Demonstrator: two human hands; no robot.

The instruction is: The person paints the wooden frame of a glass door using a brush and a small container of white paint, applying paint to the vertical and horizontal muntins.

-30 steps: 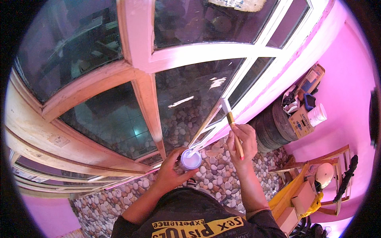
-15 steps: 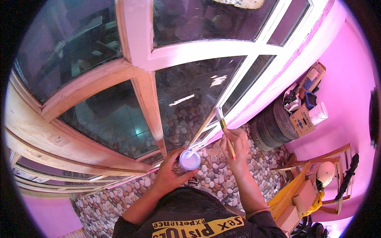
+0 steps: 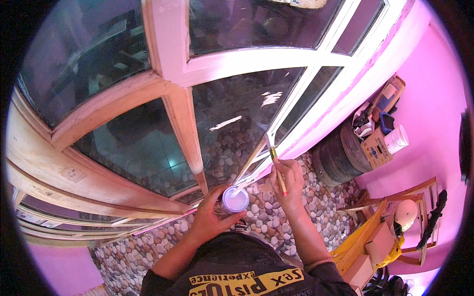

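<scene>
A paintbrush with a wooden handle, red at its end, is gripped in my right hand. Its pale bristles touch the white-painted strip of the window frame beside the dark glass. My left hand is wrapped round a small cup of whitish paint, held upright low in front of my body. A pale streak of paint runs over the cup's rim on the far side. White smears mark the glass pane. Farther left, the frame's bars look pinkish-brown and worn.
To the right, stacked tires carry a cardboard box and a white bucket stands by them. A wooden ladder-like stand, a pale helmet and brown boxes are at lower right. The floor has a pebble pattern.
My right hand and the brush have shifted slightly left and toward me along the frame strip. My left hand and the cup have stayed in place.
</scene>
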